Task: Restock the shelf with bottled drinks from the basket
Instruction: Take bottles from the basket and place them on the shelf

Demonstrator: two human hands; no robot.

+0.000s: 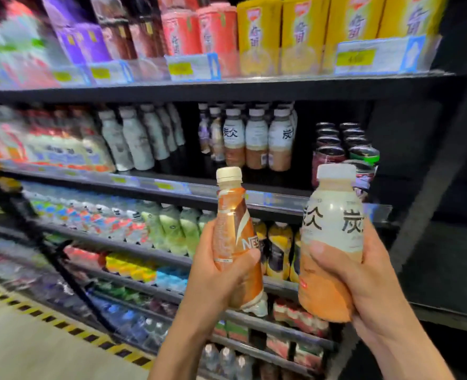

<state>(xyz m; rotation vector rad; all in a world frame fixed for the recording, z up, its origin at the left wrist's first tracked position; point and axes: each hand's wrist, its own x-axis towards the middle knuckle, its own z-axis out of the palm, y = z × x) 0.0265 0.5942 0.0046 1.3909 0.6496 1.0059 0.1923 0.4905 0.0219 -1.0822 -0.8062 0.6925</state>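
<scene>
My left hand [215, 278] grips an orange bottle [232, 215], my right hand [372, 281] a white bottle [333, 193], both raised before the shelf [199, 192]. Fingers hide the lower labels, and the shelf's left end is blurred.

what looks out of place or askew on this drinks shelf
Nothing spilled or damaged. The grey-white plastic bottles on the middle shelf lean left, though the wide lens may cause that. The white-and-tan labelled bottles beside them seem set back from the edge, leaving the front bare.
</scene>
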